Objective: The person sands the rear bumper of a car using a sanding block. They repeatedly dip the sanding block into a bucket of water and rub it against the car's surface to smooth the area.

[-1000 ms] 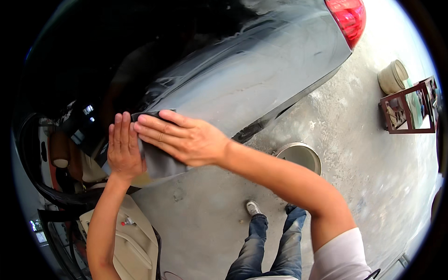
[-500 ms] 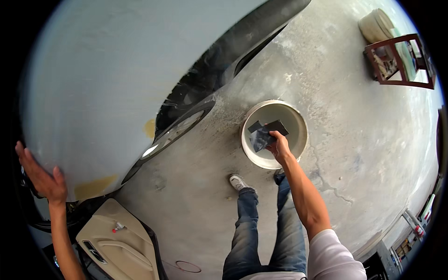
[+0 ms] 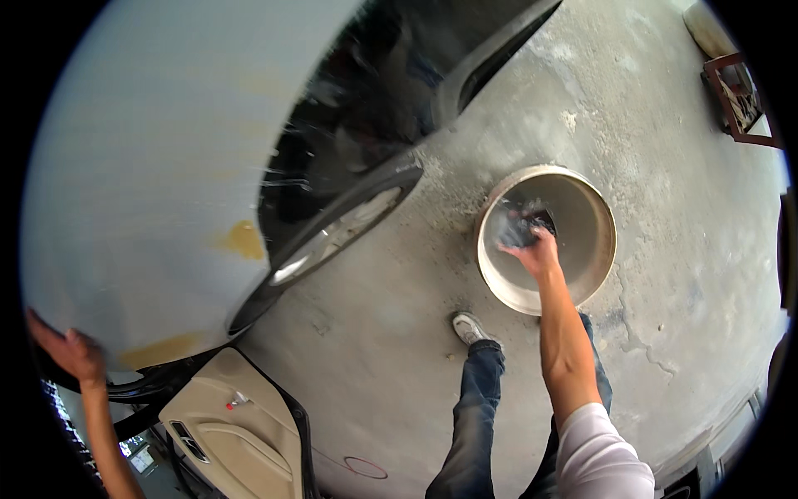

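My right hand (image 3: 532, 248) is down inside a round pale bucket (image 3: 611, 241) of water. Its fingers are closed on dark sandpaper (image 3: 542, 221), which is partly lost in splashing and motion blur. Over at the far left, my left hand (image 3: 73, 356) lies on the edge of a grey car body panel (image 3: 150, 150), fingers stretched out and holding nothing. Yellowish patches (image 3: 243, 239) mark this panel, one near the wheel arch and another (image 3: 162, 351) along the lower edge close to my left hand.
The wheel (image 3: 341, 224) sits below the dark arch. A beige door panel (image 3: 229, 432) juts out at lower left, a thin red hose loop (image 3: 366, 467) beside it on the concrete floor (image 3: 391, 333). At upper right stand a dark red frame (image 3: 736, 100) and another bucket (image 3: 706, 29).
My right hand has lowered the sandpaper deeper into the bucket, and water now splashes around it. The view has shifted, with the bucket farther right. My left hand stays on the panel.
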### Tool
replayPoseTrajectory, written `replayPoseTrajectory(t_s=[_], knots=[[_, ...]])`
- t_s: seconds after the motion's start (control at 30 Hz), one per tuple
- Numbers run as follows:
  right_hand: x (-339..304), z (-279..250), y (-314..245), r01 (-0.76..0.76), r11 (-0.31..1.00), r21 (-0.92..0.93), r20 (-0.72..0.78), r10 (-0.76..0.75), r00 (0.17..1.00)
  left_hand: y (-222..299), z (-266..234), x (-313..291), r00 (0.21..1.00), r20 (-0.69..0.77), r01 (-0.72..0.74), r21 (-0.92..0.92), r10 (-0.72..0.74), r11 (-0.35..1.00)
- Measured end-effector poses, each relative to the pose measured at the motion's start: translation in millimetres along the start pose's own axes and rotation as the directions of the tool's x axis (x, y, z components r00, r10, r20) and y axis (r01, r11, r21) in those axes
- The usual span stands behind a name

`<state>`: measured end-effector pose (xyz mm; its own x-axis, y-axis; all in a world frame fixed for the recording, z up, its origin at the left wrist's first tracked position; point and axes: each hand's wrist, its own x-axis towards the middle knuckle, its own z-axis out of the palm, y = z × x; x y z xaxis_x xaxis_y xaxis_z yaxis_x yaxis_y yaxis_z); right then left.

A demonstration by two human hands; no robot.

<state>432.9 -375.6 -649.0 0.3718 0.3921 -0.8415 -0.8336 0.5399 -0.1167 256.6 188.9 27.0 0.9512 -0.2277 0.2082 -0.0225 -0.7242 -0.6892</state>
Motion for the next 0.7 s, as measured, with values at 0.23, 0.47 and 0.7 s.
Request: replayPoseTrajectory(t_s=[0.23,0.47,0.7], knots=[[-146.4,117.9,-10.4,-0.035,0.979,-0.2,0.244,0.084,0.966,82.5,-1.5,60.2,0.998,-0.062,-0.03,-0.099,0.023,0.995],[-346.7,448.5,-3.3,0.029,0.999,0.014,0.492,-0.032,0.87,91.1,-15.9,89.6,0.971,0.165,-0.13,-0.229,0.17,0.965],[-387.1,459.0,-93.1,0.159,0.945,0.284,0.503,-0.288,0.815,157.9,-21.8,321.5,0.946,-0.073,-0.322,-0.273,0.315,0.906]])
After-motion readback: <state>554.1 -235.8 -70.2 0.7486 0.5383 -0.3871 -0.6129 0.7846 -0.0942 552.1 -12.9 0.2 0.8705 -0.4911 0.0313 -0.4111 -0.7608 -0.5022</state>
